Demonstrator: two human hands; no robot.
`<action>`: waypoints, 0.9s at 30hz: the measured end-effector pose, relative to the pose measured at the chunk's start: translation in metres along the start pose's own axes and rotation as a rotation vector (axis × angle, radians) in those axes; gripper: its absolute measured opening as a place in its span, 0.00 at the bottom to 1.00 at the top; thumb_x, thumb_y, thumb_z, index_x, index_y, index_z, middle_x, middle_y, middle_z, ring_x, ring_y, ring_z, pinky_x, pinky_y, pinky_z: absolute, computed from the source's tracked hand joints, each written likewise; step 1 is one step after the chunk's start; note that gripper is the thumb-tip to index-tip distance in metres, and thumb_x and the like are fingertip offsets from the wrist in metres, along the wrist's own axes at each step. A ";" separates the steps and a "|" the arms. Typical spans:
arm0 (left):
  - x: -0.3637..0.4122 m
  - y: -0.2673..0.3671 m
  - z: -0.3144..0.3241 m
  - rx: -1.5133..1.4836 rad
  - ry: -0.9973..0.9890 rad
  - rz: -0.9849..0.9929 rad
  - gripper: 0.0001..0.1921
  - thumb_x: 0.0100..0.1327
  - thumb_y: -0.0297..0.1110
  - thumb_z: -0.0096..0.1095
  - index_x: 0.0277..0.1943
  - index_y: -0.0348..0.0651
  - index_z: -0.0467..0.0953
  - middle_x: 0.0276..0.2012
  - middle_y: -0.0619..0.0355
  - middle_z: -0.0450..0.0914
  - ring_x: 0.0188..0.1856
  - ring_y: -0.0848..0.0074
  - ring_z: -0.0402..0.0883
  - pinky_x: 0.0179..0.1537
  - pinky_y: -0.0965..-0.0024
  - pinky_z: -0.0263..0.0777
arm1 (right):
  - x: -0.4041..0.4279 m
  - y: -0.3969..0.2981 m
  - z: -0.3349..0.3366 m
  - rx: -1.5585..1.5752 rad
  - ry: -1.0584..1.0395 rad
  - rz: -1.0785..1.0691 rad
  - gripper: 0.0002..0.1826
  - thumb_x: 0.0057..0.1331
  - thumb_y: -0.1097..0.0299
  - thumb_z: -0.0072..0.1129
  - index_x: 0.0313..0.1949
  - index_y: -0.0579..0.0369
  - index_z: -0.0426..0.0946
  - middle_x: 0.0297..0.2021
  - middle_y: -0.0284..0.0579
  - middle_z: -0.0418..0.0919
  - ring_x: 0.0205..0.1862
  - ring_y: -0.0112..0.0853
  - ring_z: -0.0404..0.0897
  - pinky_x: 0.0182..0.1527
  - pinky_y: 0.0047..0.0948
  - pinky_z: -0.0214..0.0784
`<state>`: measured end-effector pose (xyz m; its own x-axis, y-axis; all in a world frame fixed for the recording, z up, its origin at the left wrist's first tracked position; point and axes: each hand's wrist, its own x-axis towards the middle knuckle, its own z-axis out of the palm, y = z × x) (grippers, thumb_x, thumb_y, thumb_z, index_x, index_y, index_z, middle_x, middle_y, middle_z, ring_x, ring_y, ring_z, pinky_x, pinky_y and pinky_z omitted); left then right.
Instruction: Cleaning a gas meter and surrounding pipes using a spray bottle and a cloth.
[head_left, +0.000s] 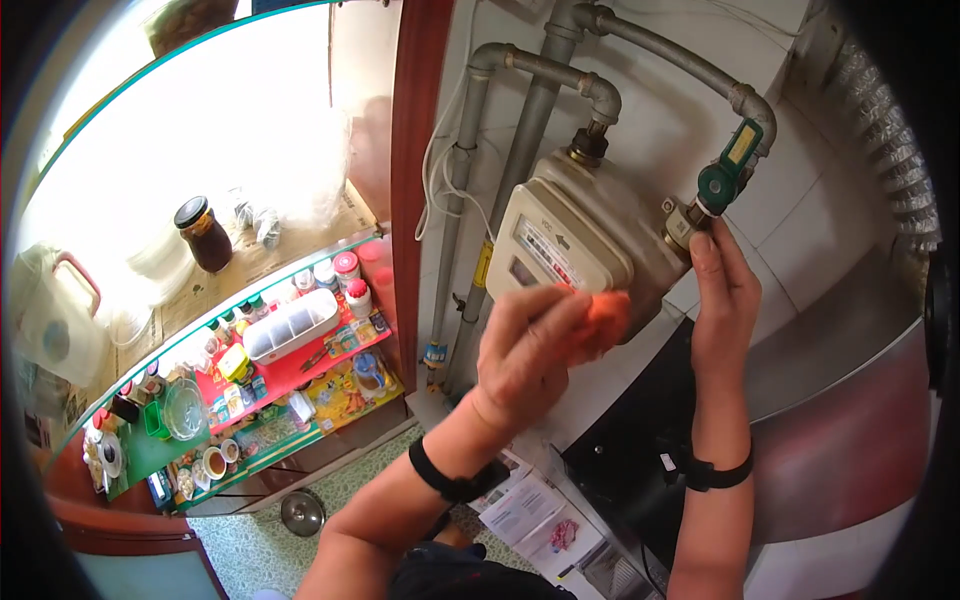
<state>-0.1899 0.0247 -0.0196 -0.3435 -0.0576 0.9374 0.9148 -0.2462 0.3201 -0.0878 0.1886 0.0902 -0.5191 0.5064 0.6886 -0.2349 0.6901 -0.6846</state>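
My left hand (525, 352) holds a crumpled orange cloth (604, 319) against the lower front of a beige gas meter (607, 225). The cloth and fingers cover part of the meter's face, below its number dial. On the meter's right side, my right hand (724, 300) grips the metal pipe coupling (682, 225) with thumb and fingers. Just above those fingertips sits a green-handled shut-off valve (720, 184), its lever lying along the pipe. A second coupling (589, 146) joins the meter's top left to another grey pipe.
Grey gas pipes (540, 112) and a white cable (450, 172) run along the tiled wall. Left stands a glass-edged shelf (135, 465) with jars, bottles and a spice box (292, 326). Below lie papers (540, 517) and a black panel (630, 420). A foil duct (892, 142) hangs right.
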 end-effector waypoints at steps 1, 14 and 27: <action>0.003 -0.006 0.003 -0.018 0.026 -0.041 0.14 0.68 0.17 0.65 0.54 0.34 0.86 0.48 0.46 0.83 0.47 0.58 0.87 0.47 0.63 0.82 | 0.000 0.000 -0.001 -0.002 0.002 0.006 0.27 0.81 0.62 0.62 0.71 0.69 0.76 0.54 0.41 0.87 0.54 0.23 0.80 0.61 0.25 0.70; 0.072 -0.101 -0.023 0.006 0.500 -0.427 0.05 0.75 0.23 0.63 0.49 0.34 0.83 0.45 0.54 0.85 0.48 0.69 0.84 0.55 0.65 0.79 | 0.001 0.003 -0.002 -0.009 0.032 0.035 0.28 0.79 0.57 0.66 0.69 0.65 0.80 0.43 0.31 0.83 0.44 0.18 0.73 0.49 0.20 0.66; 0.004 0.000 0.017 -0.037 0.247 -0.258 0.17 0.57 0.09 0.60 0.48 0.31 0.81 0.45 0.43 0.81 0.48 0.52 0.85 0.51 0.60 0.80 | 0.000 0.002 -0.007 -0.122 -0.009 0.032 0.32 0.82 0.58 0.59 0.74 0.74 0.71 0.65 0.51 0.83 0.65 0.31 0.79 0.72 0.31 0.66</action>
<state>-0.1878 0.0408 -0.0140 -0.6076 -0.2199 0.7632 0.7843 -0.3179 0.5328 -0.0827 0.1933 0.0910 -0.5324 0.5249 0.6641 -0.1162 0.7318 -0.6715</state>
